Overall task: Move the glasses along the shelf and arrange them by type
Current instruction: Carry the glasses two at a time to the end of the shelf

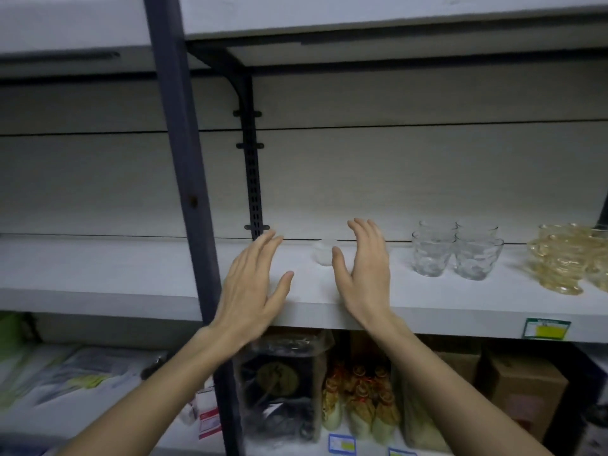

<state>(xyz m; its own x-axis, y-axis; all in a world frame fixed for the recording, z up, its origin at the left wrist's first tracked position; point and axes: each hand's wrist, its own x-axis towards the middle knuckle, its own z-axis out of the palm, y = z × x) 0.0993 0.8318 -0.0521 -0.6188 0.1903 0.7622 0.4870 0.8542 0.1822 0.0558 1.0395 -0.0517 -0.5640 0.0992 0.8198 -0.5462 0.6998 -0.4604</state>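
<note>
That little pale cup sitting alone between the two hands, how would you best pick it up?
Grip the small cup round its side wall, thumb one side and fingers the other, probably coming from the front with the right hand, which is open and nearest. It stands upright and apart from the clear glasses, so nothing blocks the way.

Both hands, left (253,284) and right (363,274), flat over shelf (98,274); clear glasses (455,251) at 3 o'clock, amber ones (566,258) further out.

Cardboard boxes (523,386) beside bagged goods (283,383) below

Clear glasses (455,250), amber glasses (566,258) (white shelf (131,274)).
</note>
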